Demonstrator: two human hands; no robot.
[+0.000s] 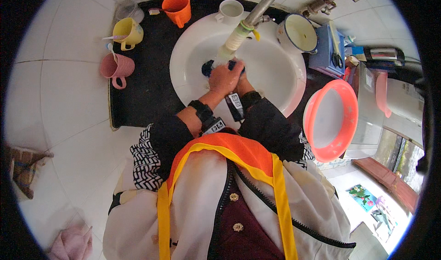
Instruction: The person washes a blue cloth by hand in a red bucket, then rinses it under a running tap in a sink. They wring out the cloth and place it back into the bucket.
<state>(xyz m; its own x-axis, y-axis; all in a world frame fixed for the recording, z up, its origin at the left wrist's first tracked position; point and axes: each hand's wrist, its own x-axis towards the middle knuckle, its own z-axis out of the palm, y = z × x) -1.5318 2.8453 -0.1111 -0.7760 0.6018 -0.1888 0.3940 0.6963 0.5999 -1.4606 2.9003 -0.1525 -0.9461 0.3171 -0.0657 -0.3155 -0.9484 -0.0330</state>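
Both my hands are together over the white washbasin [275, 73], under the metal faucet [263, 6] with its pale hose-like extension. Water runs onto them. My left hand [222, 79] lies in front, its fingers curled on a wet dark blue item, seemingly cloth [207, 68], which sticks out on the left and between the hands. My right hand [243, 78] presses against the same item from the right; its fingers are largely hidden behind the left hand. Each wrist wears a black strap with a marked tag.
On the black counter stand a pink mug [119, 67], a yellow mug [129, 32] and an orange mug [177, 10]. A white mug [231, 11] and an enamel pot [297, 34] rest by the basin's back rim. At right are a blue basket [325, 58] with scissors and a coral plastic basin [349, 122].
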